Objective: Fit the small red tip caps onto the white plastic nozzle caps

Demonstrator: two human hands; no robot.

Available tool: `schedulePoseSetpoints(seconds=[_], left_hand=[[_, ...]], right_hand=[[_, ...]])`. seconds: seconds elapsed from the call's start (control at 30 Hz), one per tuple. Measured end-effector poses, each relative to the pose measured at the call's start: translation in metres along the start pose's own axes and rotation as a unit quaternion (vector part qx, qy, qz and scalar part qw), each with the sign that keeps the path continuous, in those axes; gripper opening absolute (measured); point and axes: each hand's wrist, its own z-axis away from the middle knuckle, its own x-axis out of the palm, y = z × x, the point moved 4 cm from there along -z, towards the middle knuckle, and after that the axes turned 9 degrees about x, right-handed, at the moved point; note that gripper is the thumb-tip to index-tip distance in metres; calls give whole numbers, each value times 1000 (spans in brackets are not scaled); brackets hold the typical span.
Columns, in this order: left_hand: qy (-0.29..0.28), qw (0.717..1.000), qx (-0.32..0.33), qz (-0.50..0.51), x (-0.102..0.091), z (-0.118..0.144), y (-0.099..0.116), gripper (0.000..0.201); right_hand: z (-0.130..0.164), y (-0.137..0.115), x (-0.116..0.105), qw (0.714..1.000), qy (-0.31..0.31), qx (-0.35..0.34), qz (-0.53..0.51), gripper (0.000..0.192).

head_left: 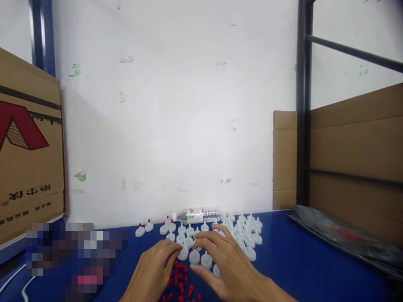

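- Small red plastic tips point(180, 280) lie scattered loose on the blue table top point(299, 260), right at the near edge, between the two wrists.
- Left hand point(155, 268) lies palm down, fingers curled, fingertips touching a white round plastic cap point(183, 252); whether it actually pinches the cap I cannot tell.
- Right hand point(231, 264) is spread flat and open over the table, fingers fanned, thumb just beside two more white caps point(200, 258).
- Beyond the fingers, a crowd of white nozzle caps point(244, 235) stands upright: smooth, matte, disc bases with short spouts, packed close together.
- Over on the left of that crowd, a few caps already wear red tips point(144, 227).
- Behind them lies a clear plastic water bottle point(197, 215) on its side, white cap pointing left, red and white label too small to read.
- Far left, a brown corrugated cardboard box point(30, 142) shows a red roof-like logo and printed characters, upside down, not legible.
- Right side: plain cardboard sheets point(355, 138) behind a black metal frame point(303, 105), and a crinkled grey plastic bag point(343, 235) on the table.
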Motion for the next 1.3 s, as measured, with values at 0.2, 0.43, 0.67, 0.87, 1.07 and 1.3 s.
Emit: schedulePoseSetpoints(seconds=[0.2, 0.43, 0.67, 0.87, 1.07, 1.3], left_hand=[[-35, 998, 32, -48, 9, -6, 1, 33], [-18, 1000, 7, -9, 15, -4, -8, 33], [21, 1000, -12, 12, 1, -5, -9, 39], [62, 997, -24, -29, -15, -9, -22, 34], [36, 981, -69, -176, -43, -14, -58, 39], [8, 969, -121, -217, -63, -2, -106, 43]], right_hand=[[1, 3, 0, 1000, 10, -3, 8, 25], [-1, 5, -3, 999, 15, -12, 27, 24], [-4, 13, -6, 997, 54, -25, 53, 21], [-1, 12, -2, 998, -13, -17, 56, 18], [2, 7, 18, 990, -96, -3, 102, 31], [4, 17, 40, 984, -107, -17, 140, 41]])
